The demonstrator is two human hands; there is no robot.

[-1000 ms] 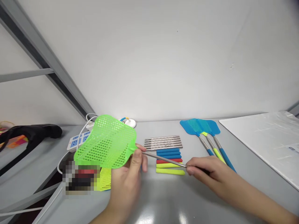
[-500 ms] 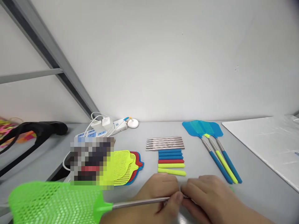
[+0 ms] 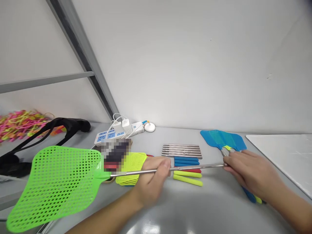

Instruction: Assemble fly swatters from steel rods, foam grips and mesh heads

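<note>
The bright-green plastic swatter head (image 3: 64, 183), near left, carries a perforated grid pattern; its slender metal rod (image 3: 186, 168) is silver. Far right, flat swatter heads (image 3: 207, 138) are blue. Cylindrical grips (image 3: 188, 174) are blue, red and yellow.

Just a whitish wall (image 3: 182, 68) with a few little marks behind a glossy grey surface (image 3: 214, 211), metal frame (image 3: 84, 55) slanting along the left, light glare (image 3: 151, 228) up front.

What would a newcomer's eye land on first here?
Probably the bright green mesh swatter head, large at lower left. Its metal rod runs through the left grip to the right grip. Overlapping blue swatter heads stand out farther back, on the right.
</note>
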